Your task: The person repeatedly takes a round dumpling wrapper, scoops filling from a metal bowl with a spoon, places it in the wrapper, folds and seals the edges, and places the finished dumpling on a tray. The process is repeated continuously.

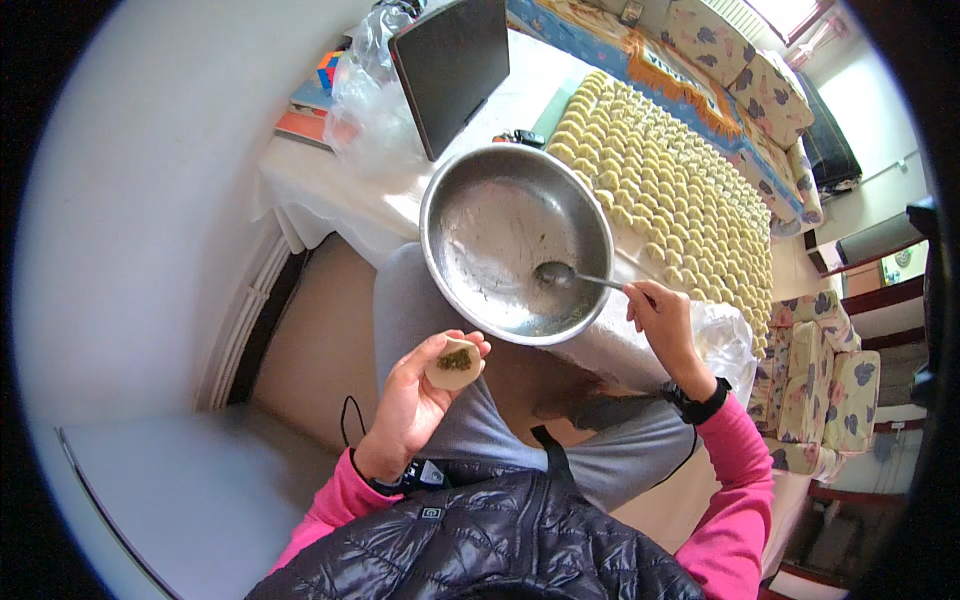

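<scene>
On the palm and fingers of my left hand (409, 401) lies a round dough wrapper (450, 379), flat and unfolded. A small mound of dark green filling (454, 359) sits near its middle. My right hand (661, 319) grips the handle of a metal spoon (556, 274), whose bowl is down inside a large stainless steel basin (517, 151). Only thin smears and a few green bits show on the basin's inside. Beyond the basin, to the right, rows of shaped dumplings (667, 187) cover a large part of the table.
The table (390, 214) has a white cover. A dark flat screen (454, 71) stands behind the basin, with a key fob (529, 138) near its foot. Clear plastic bags lie at the left (367, 97) and right (726, 341). A patterned sofa (705, 45) is behind.
</scene>
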### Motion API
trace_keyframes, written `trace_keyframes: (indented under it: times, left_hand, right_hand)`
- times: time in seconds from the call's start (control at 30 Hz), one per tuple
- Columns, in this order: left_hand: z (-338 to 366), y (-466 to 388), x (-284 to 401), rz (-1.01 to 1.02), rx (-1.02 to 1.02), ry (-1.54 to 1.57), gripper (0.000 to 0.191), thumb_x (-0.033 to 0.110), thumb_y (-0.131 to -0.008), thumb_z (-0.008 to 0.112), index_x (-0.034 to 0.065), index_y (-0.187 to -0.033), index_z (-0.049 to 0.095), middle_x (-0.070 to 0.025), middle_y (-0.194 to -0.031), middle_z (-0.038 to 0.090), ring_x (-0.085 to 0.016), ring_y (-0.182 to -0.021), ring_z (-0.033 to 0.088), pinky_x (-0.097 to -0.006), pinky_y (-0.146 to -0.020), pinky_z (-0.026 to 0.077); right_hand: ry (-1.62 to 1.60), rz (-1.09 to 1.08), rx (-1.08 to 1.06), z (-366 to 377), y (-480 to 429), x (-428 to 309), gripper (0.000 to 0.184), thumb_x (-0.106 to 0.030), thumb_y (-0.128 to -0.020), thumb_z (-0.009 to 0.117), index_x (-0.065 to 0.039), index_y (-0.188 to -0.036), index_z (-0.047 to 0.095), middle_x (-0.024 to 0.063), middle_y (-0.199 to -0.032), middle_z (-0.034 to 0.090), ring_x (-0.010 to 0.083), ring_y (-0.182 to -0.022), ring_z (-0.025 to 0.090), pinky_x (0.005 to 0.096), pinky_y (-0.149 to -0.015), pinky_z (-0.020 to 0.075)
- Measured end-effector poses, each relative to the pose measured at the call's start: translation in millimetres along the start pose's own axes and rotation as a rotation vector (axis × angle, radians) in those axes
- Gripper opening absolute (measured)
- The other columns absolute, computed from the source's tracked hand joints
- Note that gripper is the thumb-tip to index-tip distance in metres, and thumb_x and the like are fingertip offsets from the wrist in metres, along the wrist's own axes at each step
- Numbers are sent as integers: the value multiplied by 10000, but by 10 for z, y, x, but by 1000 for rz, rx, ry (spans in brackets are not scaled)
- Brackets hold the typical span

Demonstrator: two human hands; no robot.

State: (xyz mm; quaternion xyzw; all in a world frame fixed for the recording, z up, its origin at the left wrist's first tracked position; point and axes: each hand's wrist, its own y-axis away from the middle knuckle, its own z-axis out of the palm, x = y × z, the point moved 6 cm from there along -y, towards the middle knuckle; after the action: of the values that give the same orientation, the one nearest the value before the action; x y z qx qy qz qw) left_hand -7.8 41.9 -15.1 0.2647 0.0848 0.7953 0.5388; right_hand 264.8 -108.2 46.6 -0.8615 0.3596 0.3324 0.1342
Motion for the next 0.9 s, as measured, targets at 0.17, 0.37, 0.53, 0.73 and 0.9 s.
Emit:
trace_keyframes:
  times: [0.17,0.37,0.53,0.73,0.9]
  left_hand:
    - [-21,-30,-17,-17,2,-4,266,196,-963,524,-16,-1115,578,-182,-1159,618,-285,-1122,587,-378,-963,487]
    - [23,40,27,6,-16,-26,269,193,-962,528,-23,-1113,577,-189,-1177,607,-303,-1137,576,-395,-976,484]
    - [10,6,-15,-24,17,21,253,183,-957,533,-21,-1094,590,-190,-1169,609,-313,-1136,574,-397,-979,485]
    - [8,17,-18,-9,6,-13,267,191,-959,530,-20,-1116,577,-191,-1185,600,-311,-1139,571,-394,-983,482]
    - [91,103,70,33,-21,3,295,193,-972,500,-20,-1170,545,-203,-1229,571,-316,-1162,556,-406,-988,481]
  right_hand:
    - [-314,189,-265,239,271,-35,305,-216,-947,577,15,-770,671,6,-579,594,51,-473,507,205,-444,387]
    - [-175,-37,99,-58,-223,-144,300,-198,-952,567,6,-761,675,37,-570,609,60,-470,529,228,-430,407]
    - [-49,13,73,-66,2,14,266,-189,-940,582,6,-785,675,27,-556,595,59,-468,525,240,-431,414]
    - [-377,193,-212,394,400,-56,316,-206,-946,569,10,-735,664,19,-551,586,46,-461,503,216,-427,390]
    - [-851,353,-347,509,399,-249,297,-219,-956,552,-2,-781,654,29,-624,618,45,-461,493,194,-413,347]
